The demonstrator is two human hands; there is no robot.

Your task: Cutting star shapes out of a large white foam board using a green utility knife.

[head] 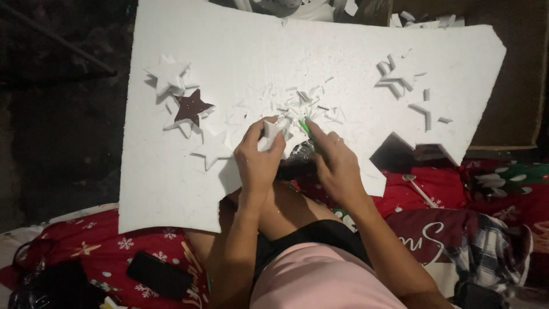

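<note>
While the left hand (258, 160) pinches a small white foam piece (269, 136) over the big polystyrene sheet (171, 171), the right hand (337, 166), closed round a green-handled cutter (305, 127), seems mid-trim; any further cut would need a steady, shallow stroke.

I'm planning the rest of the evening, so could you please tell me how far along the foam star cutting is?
Done: several white foam stars lie cut out on the foam sheet, one dark glittery star among them, with offcuts scattered mid-sheet. In hand: the left hand holds a small foam piece while the right hand works a green-handled cutter against it. Left: much of the sheet is uncut.
</note>
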